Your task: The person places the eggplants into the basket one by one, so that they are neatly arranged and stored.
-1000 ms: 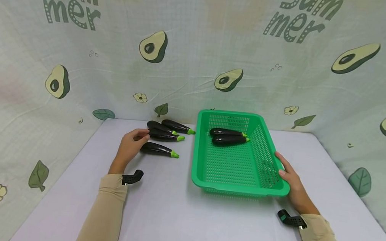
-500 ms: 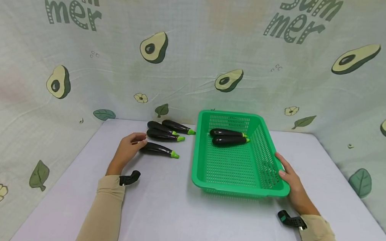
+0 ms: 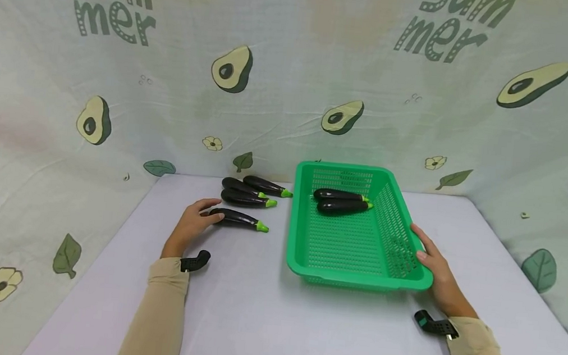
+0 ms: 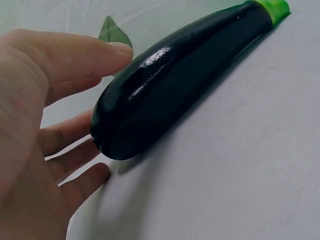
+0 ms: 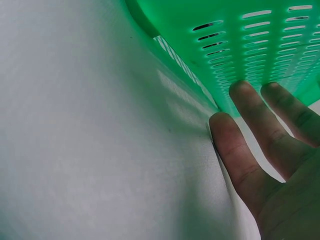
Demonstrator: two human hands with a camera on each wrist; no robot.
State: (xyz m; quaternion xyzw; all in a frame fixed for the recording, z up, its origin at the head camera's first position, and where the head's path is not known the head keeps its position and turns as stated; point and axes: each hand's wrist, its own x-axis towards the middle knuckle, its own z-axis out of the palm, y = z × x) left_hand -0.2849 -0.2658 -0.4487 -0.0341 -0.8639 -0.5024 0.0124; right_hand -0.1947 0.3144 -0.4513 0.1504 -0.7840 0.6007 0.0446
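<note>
An eggplant with a green stem end lies nearest to me among those left of the basket. My left hand is at its blunt end, thumb on the near side and fingers spread on the far side. In the left wrist view the dark, glossy eggplant fills the middle, fingers partly hidden behind its rounded end. My right hand holds the green plastic basket at its right side, thumb at the rim. The right wrist view shows fingers against the slotted outer wall.
Two eggplants lie side by side in the far part of the basket. Several more lie together on the white tablecloth, left of the basket. A printed cloth hangs behind the table.
My left hand has come down from beside the farther eggplants to the nearest one, its thumb and fingers now spread around the blunt end. The right hand stays at the basket.
</note>
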